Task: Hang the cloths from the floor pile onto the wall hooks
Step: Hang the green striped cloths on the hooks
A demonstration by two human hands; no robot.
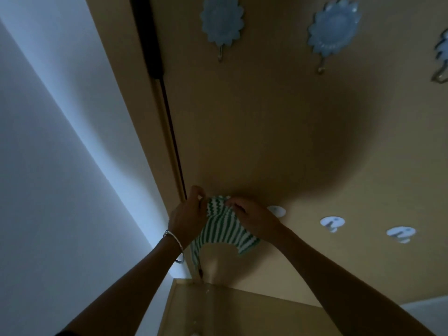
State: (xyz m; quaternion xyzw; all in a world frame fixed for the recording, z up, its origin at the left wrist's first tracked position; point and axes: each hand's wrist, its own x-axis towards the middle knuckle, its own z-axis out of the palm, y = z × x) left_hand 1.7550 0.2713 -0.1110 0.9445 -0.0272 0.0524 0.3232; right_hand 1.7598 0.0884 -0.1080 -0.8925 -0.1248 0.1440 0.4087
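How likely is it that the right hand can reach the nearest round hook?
Probably yes: the round hook lies beside the right hand, bare wall between, though that hand grips the striped cloth.

Cloth point(221, 226) green-white striped; wall point(278, 129) tan; flower hooks point(221, 20) pale blue; round hooks point(332, 222) white.

Silver bangle point(173, 238) on left wrist

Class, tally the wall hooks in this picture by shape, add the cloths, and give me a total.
flower-shaped hooks: 3 (one cut off at the right edge)
round white hooks: 3
striped cloth, green and white: 1
Total: 7
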